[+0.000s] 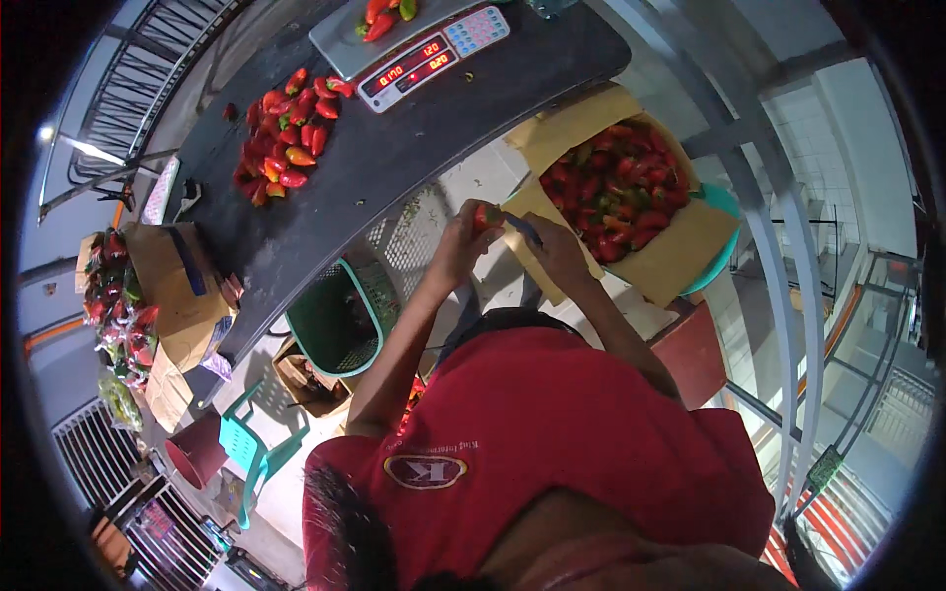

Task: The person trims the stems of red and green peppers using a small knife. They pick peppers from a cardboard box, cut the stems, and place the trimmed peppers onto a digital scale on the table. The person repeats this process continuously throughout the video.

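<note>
My left hand (460, 240) grips a red pepper (487, 216) by its lower part, stem end towards the right. In my right hand (556, 250) is a small knife (522, 228) with a bluish look, its tip against or close to the pepper's stem end. Both hands are raised in front of my body, between the dark table and an open cardboard box (533, 260). That box is filled with red peppers (617, 193), some partly green. On the table lies a pile of red and orange peppers (287, 140).
A digital scale (403, 77) carrying several peppers stands on the dark table (414, 148). Below are a green basket (332, 318), a small carton (314, 380) and a turquoise plastic chair (255, 443). Bagged peppers (122, 310) hang over the left end. Metal posts (768, 221) rise at right.
</note>
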Demonstrator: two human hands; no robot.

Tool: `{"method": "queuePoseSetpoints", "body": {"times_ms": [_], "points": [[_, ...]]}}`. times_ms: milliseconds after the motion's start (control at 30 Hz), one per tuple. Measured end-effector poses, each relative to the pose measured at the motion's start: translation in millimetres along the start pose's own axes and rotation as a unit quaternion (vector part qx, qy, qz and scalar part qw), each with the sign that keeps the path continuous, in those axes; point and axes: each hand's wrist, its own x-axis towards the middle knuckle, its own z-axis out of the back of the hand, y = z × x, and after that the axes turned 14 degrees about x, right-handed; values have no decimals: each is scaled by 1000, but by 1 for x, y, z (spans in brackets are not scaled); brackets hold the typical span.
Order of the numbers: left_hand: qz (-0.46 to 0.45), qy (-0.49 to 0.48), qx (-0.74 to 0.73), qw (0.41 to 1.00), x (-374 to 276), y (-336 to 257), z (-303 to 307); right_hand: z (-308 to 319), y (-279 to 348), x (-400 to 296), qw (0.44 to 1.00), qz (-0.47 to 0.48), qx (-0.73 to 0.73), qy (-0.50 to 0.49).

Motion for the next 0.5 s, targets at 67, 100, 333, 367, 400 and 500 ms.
{"method": "queuePoseSetpoints", "body": {"times_ms": [67, 100, 333, 367, 400, 500], "points": [[9, -8, -11, 1000, -6, 4, 5, -18, -14, 1, 999, 25, -5, -28], [15, -10, -37, 999, -9, 8, 5, -32, -35, 3, 998, 36, -6, -47], [-36, -17, -210, 977, -14, -4, 38, -42, -68, -17, 979, -10, 200, -37], [-23, -14, -214, 976, -6, 2, 32, -35, -59, -17, 979, -51, 193, -23], [-9, -11, -219, 976, 3, 4, 22, -25, -51, -17, 978, -94, 186, -8], [36, -6, -122, 992, 33, -1, -14, 2, -80, -34, 962, -130, 221, -92]]}}
